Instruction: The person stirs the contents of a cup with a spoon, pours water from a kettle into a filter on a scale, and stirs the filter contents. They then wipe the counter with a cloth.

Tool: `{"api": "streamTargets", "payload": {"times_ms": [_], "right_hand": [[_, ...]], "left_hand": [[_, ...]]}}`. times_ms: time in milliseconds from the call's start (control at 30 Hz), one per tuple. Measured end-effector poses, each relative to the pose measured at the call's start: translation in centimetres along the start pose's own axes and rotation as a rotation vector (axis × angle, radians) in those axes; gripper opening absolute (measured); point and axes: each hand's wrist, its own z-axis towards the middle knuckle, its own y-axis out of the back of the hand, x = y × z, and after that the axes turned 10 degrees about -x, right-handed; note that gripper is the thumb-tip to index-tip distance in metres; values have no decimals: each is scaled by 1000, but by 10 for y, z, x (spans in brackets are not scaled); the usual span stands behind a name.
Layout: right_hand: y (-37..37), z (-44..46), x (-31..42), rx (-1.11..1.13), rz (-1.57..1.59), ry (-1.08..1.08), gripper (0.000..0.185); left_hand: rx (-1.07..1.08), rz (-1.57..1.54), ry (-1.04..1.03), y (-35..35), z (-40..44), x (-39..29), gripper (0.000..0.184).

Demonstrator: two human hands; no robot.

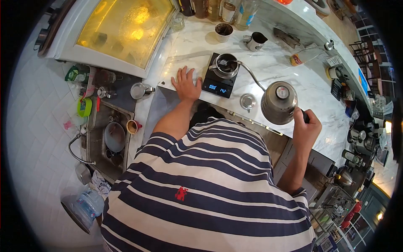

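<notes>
My right hand (307, 126) is closed around the dark handle of a steel gooseneck kettle (277, 105) with a dial on its lid. The thin spout reaches left, its tip at the rim of a metal cup (226, 72) with dark coffee grounds inside. That cup stands on a black digital scale (214, 86) showing lit blue digits. Flat on the marble counter, fingers spread, my left hand (187, 85) rests just left of the scale. A small round metal piece (247, 101) lies between scale and kettle. Whether water flows from the spout, I cannot tell.
Behind the scale stand a paper cup (223, 32), a metal pitcher (256, 41) and several bottles (228, 10). A yellow-lit cabinet (126, 31) is at upper left. A sink (100, 147) holding a round pan (114, 137) lies left, near a red cup (133, 126).
</notes>
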Motion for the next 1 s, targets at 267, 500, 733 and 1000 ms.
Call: {"api": "streamTargets", "payload": {"times_ms": [267, 500, 733, 1000], "right_hand": [[17, -2, 8, -8, 3, 13, 31], [16, -2, 14, 2, 27, 27, 34], [16, 3, 18, -18, 48, 42, 34], [30, 11, 11, -45, -7, 76, 33]], "left_hand": [[0, 4, 2, 1, 0, 1, 52], [2, 5, 6, -1, -1, 2, 53], [-8, -4, 11, 0, -1, 1, 52], [-13, -15, 9, 2, -1, 0, 52]]}}
